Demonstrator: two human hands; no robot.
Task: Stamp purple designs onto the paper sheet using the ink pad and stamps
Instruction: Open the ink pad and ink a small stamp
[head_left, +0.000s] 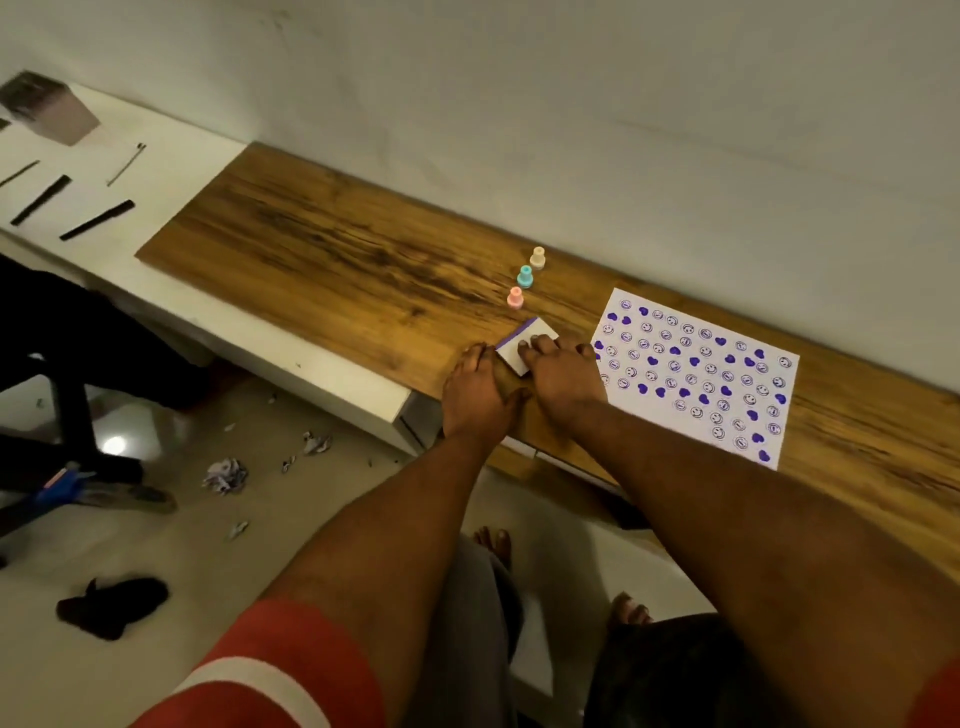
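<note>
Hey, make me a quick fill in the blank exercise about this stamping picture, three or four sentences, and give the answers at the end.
1. The paper sheet is covered with smiley faces and ____ in purple.
2. ____ stamps stand in a row on the wooden board.
3. Both hands, left hand and right hand, are on the ____ pad.
4. The stamp nearest the ink pad is coloured ____.

Missing words: hearts; three; ink; pink

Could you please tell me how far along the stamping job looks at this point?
Mostly done: the paper sheet is covered with purple hearts and smiley faces. In hand: both the left hand and right hand rest on the ink pad, apparently closing it. The three stamps stand apart, untouched. Little seems left beyond tidying up.
</note>
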